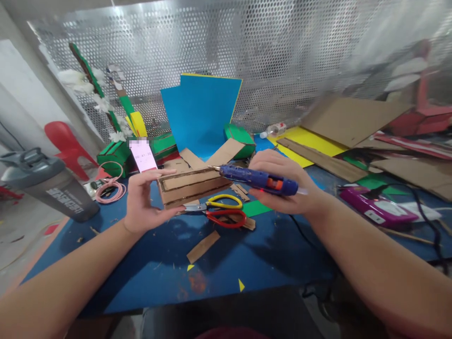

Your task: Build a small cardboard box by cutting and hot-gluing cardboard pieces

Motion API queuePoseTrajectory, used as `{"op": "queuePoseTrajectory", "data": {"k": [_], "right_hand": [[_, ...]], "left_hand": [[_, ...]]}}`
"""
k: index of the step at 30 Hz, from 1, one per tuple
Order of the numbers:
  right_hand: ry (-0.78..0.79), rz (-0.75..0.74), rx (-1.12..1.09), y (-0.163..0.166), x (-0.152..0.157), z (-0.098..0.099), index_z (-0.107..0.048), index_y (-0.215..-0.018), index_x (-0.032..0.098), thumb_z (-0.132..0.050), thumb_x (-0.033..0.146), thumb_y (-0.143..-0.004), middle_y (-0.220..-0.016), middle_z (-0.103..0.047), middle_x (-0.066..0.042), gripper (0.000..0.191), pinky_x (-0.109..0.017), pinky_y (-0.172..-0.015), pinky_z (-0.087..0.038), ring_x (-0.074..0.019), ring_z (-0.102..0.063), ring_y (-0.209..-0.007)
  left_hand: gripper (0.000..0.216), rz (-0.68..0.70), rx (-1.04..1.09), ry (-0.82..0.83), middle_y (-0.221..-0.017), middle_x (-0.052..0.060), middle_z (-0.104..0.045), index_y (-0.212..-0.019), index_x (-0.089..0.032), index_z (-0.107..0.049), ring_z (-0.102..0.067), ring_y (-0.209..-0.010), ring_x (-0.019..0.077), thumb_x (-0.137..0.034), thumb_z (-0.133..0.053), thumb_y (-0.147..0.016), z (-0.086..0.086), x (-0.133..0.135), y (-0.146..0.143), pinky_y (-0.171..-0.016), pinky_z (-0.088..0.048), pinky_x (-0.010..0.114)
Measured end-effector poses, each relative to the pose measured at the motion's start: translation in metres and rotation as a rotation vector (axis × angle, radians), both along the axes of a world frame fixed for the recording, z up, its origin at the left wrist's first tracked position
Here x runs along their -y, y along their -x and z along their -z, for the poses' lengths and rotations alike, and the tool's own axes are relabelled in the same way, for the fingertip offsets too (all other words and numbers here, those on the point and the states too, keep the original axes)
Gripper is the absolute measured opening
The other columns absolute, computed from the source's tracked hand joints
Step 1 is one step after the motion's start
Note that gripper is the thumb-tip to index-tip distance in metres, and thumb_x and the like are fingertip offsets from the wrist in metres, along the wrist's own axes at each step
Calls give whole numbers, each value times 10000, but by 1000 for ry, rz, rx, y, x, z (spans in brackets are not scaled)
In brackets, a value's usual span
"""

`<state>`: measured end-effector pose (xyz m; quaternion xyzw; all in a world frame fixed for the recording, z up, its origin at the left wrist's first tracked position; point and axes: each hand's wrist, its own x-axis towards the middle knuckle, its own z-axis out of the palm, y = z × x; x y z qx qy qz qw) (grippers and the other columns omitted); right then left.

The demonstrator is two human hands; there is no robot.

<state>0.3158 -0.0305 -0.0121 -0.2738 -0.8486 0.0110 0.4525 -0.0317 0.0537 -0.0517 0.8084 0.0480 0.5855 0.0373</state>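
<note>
My left hand [146,202] grips the left end of a small cardboard box [192,186], thumb below and fingers above. In my right hand [278,181] is a blue hot glue gun [249,176], its metal nozzle at the box's upper edge. A glue stick pokes out of the gun's back end, and a small red light shows on its underside. Just under the box lie scissors [226,212] with one yellow and one red handle. Cardboard strips [231,149] stand behind the box.
Blue sheets [205,113] lean against the perforated metal panel [264,56]. At the left are a shaker bottle [60,188], a phone [143,155] and a coiled pink cable [109,189]. A purple power strip [377,207] with cords and cardboard pieces [356,117] lie at the right.
</note>
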Motion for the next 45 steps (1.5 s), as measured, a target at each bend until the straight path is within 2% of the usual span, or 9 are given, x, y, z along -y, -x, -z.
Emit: {"op": "queuePoseTrajectory", "data": {"k": [3, 11, 16, 23, 29, 34, 40, 45], "right_hand": [[-4, 10, 46, 1, 0, 2, -633, -937, 306, -740, 358, -969, -851, -707, -30, 124, -433, -786, -495, -253, -634, -797], [-72, -30, 139, 1, -4, 6, -639, -1033, 301, -702, 360, -996, -888, -731, -22, 94, -417, -826, -474, -241, -661, -811], [-71, -12, 187, -2, -4, 4, -622, -1017, 296, -685, 358, -1009, -877, -721, -21, 89, -410, -824, -477, -233, -659, -804], [-20, 19, 164, -6, -6, 4, -614, -955, 306, -688, 399, -1004, -831, -697, -6, 129, -416, -793, -460, -235, -626, -757], [-22, 28, 70, -10, -5, 2, -598, -945, 313, -720, 349, -981, -832, -690, -11, 132, -431, -768, -469, -248, -622, -759], [-20, 8, 11, -8, -4, 4, -613, -921, 304, -724, 332, -973, -809, -683, -10, 126, -417, -730, -468, -248, -596, -743], [9, -25, 45, -7, -6, 4, -609, -892, 286, -732, 317, -978, -783, -661, 0, 154, -378, -734, -457, -216, -579, -730], [118, -13, -29, -12, -6, 2, -653, -847, 267, -774, 372, -968, -786, -694, -20, 201, -362, -709, -487, -206, -608, -724]], "left_hand": [[778, -19, 0, 4, -1245, 95, -770, -1385, -281, -593, -843, -1128, 333, -498, -1013, -768, 2, 2, -1, -936, -718, 538], [783, -33, -12, 31, -1228, 110, -778, -1347, -272, -590, -848, -1123, 351, -510, -1031, -745, 0, 7, -1, -912, -732, 560], [708, -43, -15, 47, -1242, 89, -766, -1336, -266, -567, -847, -1143, 334, -534, -975, -823, -2, 9, -3, -928, -719, 559], [809, -25, 16, 65, -1245, 117, -790, -1354, -337, -602, -836, -1128, 346, -539, -1050, -711, 0, 4, -3, -911, -738, 541], [789, -40, -15, 45, -1273, 117, -775, -1367, -303, -582, -835, -1141, 352, -538, -1021, -756, -4, 4, 1, -903, -730, 571], [822, -21, -4, 86, -1284, 115, -779, -1351, -325, -581, -834, -1146, 356, -499, -1064, -709, -2, 4, 2, -925, -728, 575], [801, -13, 30, 37, -1271, 115, -790, -1368, -284, -602, -838, -1138, 330, -500, -1046, -737, -1, 4, -3, -912, -740, 519], [812, 25, 39, 12, -1293, 115, -793, -1417, -288, -613, -833, -1166, 307, -443, -1050, -749, -5, 4, -4, -968, -736, 471]]}}
